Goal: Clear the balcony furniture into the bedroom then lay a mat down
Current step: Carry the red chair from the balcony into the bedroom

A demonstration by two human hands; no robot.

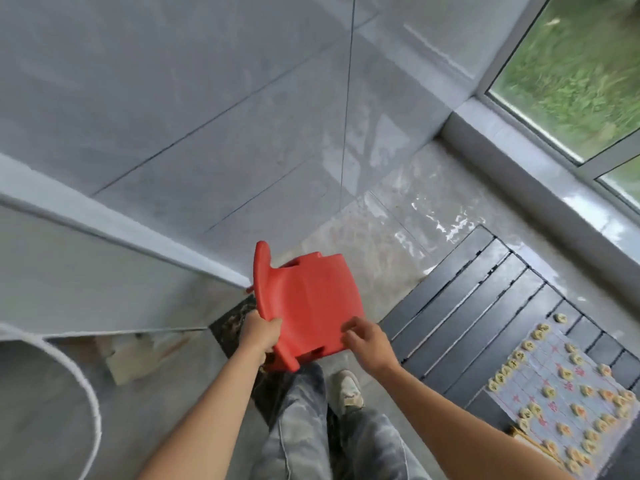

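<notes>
Glossy tiled floor (381, 244) carries a black slatted mat (478, 306) right of the grips; a chess sheet (568, 393) with pieces lies on it.

1. A chess sheet (568, 407) lies on the black slatted table (485, 299), at its near right corner, covered with round yellow pieces (549, 392).
2. A glossy grey tiled wall (207, 116) fills the upper left.
3. A window (581, 74) at the upper right shows green grass outside.
4. A white curved hoop (86, 386) sits at the lower left.
</notes>
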